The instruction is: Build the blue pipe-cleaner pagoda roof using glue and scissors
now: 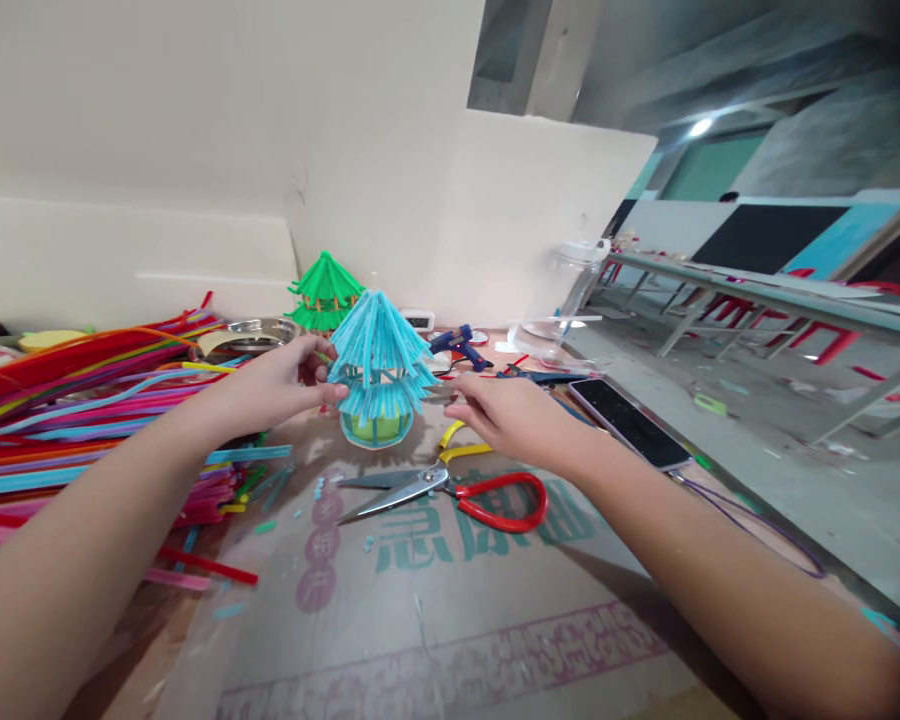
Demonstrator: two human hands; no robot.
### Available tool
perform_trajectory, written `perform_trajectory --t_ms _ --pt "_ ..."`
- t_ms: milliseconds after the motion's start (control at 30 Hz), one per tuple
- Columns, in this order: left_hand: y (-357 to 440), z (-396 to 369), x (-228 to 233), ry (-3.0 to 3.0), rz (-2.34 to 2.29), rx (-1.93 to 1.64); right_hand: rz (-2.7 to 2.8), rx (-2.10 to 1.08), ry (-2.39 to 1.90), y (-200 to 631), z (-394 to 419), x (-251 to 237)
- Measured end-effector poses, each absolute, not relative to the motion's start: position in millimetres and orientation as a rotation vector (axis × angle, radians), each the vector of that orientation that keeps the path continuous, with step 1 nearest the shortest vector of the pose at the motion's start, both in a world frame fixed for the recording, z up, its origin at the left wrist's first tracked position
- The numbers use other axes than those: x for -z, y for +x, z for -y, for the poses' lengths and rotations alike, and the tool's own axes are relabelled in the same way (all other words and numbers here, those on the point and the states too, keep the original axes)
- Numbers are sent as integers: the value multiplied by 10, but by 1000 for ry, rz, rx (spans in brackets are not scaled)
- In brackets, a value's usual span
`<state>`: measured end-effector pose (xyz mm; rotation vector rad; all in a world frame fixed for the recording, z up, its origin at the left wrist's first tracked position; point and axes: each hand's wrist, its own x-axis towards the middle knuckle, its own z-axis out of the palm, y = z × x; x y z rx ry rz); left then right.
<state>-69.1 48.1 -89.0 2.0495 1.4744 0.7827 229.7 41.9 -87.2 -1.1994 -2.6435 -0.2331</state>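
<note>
A small light-blue pavilion model with a two-tiered roof of pipe-cleaner strips and a yellow-green base stands upright in front of me. My left hand is at its left side, thumb against the lower roof edge and the other fingers curled, partly hidden by the roof. On the right, my right hand reaches toward the roof, its fingers slightly apart with nothing visible in them; whether the fingertips touch the strips I cannot tell. Just in front lie open scissors with one red and one yellow handle.
Bundles of coloured pipe cleaners fill the left side. Behind stand a green pavilion model, a metal bowl, a blue glue gun and a clear plastic jug. A phone lies near the table's right edge.
</note>
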Motion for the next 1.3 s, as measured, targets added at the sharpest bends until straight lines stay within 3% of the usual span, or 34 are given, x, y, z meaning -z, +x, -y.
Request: perform_trajectory --t_ms 1300 --pt "-690 -463 865 2096 -1526 -749 2645 156 -1180 2305 -436 888"
